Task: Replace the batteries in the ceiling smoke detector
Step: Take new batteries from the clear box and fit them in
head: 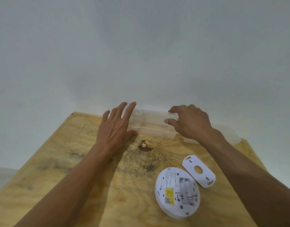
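The round white smoke detector lies back-up on the plywood board at the lower right, with a yellow label and its open battery bay showing. Its white mounting plate lies just beyond it, touching its rim. At the board's far edge, against the wall, sits a blurred translucent plastic box. My left hand spans the box's left end, fingers stretched and thumb at its near edge. My right hand pinches the box's right end with curled fingertips. I cannot make out any batteries.
A pale grey wall fills the view above the board. A dark knot marks the wood between my arms. More translucent plastic shows behind my right wrist. The board's left edge drops off to a lower surface.
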`<state>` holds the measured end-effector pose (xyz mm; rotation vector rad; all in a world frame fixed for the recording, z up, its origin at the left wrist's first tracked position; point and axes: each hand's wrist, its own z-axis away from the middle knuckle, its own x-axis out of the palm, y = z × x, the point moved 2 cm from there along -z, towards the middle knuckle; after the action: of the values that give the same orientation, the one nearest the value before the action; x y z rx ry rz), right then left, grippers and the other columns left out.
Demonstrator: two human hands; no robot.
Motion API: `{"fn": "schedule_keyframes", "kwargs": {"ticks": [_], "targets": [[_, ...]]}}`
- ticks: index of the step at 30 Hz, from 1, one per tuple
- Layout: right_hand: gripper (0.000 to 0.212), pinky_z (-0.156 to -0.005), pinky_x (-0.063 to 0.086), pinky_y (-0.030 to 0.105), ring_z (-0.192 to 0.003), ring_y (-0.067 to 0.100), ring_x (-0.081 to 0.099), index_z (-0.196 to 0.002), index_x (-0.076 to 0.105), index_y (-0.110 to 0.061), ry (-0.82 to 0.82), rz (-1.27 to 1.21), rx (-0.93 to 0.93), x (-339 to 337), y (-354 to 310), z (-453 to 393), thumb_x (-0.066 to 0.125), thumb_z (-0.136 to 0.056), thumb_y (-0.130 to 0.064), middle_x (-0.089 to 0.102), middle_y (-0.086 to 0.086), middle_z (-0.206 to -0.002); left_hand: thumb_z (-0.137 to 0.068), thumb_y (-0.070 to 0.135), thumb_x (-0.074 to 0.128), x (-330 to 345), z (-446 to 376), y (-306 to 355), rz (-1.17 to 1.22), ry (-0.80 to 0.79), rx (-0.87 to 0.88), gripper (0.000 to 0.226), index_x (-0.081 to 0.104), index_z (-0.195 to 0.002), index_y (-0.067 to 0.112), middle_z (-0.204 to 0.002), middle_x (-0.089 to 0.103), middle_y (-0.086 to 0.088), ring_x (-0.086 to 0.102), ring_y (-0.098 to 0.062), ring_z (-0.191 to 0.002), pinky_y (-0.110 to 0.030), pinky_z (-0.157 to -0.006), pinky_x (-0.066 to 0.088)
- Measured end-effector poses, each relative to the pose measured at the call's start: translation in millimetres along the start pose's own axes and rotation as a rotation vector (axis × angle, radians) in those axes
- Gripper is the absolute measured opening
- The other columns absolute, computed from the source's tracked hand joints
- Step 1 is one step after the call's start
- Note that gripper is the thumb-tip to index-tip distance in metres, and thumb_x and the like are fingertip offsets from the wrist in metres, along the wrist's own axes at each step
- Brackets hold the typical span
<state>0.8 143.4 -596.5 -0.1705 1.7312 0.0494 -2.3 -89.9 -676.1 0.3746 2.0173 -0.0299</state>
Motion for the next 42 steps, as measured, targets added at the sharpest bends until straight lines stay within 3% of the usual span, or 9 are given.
{"fn": "schedule_keyframes", "kwargs": {"ticks": [5,11,17,23,34,36,38,40,42], "targets": [[0.057,-0.082,0.045,0.036,-0.118,0.026,0.058,-0.134,0.054,-0.038,-0.031,0.010,-0.028,9.8,3.5,8.2,0.059,-0.085,-0.065,0.066,0.002,-0.123,-0.083,0.046,0.076,0.0,-1.5,4.7,-0.048,-0.002,0.025,0.071,0.042,-0.140,0.023,-0.156,0.037,-0.010,0.049,-0.034,-0.133,-0.052,-0.112,0.038],[0.052,-0.086,0.047,0.037,-0.119,0.027,0.059,-0.138,0.052,-0.039,-0.037,0.011,-0.038,24.7,1.8,23.0,0.057,-0.090,-0.060,0.064,0.003,-0.129,-0.084,0.046,0.075,-5.3,1.4,8.4,-0.062,-0.018,0.045,0.060,0.054,-0.133,0.020,-0.150,0.045,-0.013,0.052,-0.036,-0.129,-0.053,-0.109,0.040],[0.040,-0.083,0.048,0.036,-0.114,0.026,0.063,-0.127,0.064,-0.036,0.051,-0.125,0.005,26.9,8.9,30.5,0.056,-0.093,-0.054,0.071,0.002,-0.120,-0.096,0.049,0.044,-15.6,4.3,13.8,-0.015,0.048,0.162,0.047,0.071,-0.117,0.016,-0.114,0.072,-0.005,0.063,-0.032,-0.112,-0.051,-0.100,0.047],[0.034,-0.080,0.048,0.035,-0.109,0.029,0.065,-0.123,0.066,-0.034,0.080,-0.138,0.005,34.2,6.2,36.2,0.054,-0.096,-0.050,0.071,0.004,-0.119,-0.088,0.025,0.076,-14.2,-0.3,14.6,0.029,0.023,0.168,0.024,0.079,-0.106,0.010,-0.105,0.075,-0.011,0.067,-0.037,-0.101,-0.046,-0.089,0.051],[0.033,-0.073,0.045,0.035,-0.103,0.033,0.065,-0.123,0.065,-0.028,0.072,-0.113,0.009,32.2,2.8,41.0,0.051,-0.099,-0.045,0.070,0.009,-0.113,-0.087,0.021,0.077,-17.7,1.2,20.1,0.026,0.036,0.149,0.021,0.079,-0.104,0.009,-0.104,0.076,-0.011,0.068,-0.036,-0.101,-0.045,-0.089,0.052],[0.036,-0.077,0.044,0.035,-0.110,0.028,0.062,-0.123,0.066,-0.029,0.013,-0.268,0.061,26.8,6.0,41.2,0.058,-0.094,-0.049,0.068,0.006,-0.116,-0.089,0.022,0.074,-17.2,1.7,22.1,0.018,0.036,0.131,0.023,0.078,-0.107,0.009,-0.108,0.075,-0.011,0.066,-0.036,-0.105,-0.046,-0.092,0.050],[0.033,-0.077,0.046,0.032,-0.100,0.018,0.064,-0.106,0.074,-0.024,-0.021,-0.601,0.135,19.8,11.7,43.0,0.068,-0.086,-0.051,0.068,0.003,-0.109,-0.092,0.024,0.070,-17.3,1.7,24.1,0.013,0.021,0.109,0.025,0.077,-0.112,0.010,-0.113,0.074,-0.011,0.064,-0.036,-0.110,-0.046,-0.094,0.048],[0.034,-0.061,0.043,0.026,-0.067,0.002,0.060,-0.090,0.076,-0.014,-0.048,-0.931,0.234,11.6,18.9,52.1,0.073,-0.084,-0.048,0.070,0.001,-0.098,-0.094,0.024,0.068,-16.9,1.9,26.1,0.010,0.005,0.091,0.026,0.076,-0.115,0.010,-0.117,0.073,-0.011,0.062,-0.036,-0.113,-0.047,-0.096,0.046],[0.044,-0.042,0.029,0.023,-0.040,0.005,0.038,-0.091,0.074,-0.004,-0.120,-1.141,0.380,8.2,29.0,65.3,0.072,-0.085,-0.048,0.055,-0.001,-0.065,-0.095,0.025,0.067,-16.8,1.8,27.0,0.008,-0.009,0.083,0.027,0.075,-0.116,0.010,-0.118,0.073,-0.011,0.062,-0.036,-0.115,-0.048,-0.098,0.045]]}}
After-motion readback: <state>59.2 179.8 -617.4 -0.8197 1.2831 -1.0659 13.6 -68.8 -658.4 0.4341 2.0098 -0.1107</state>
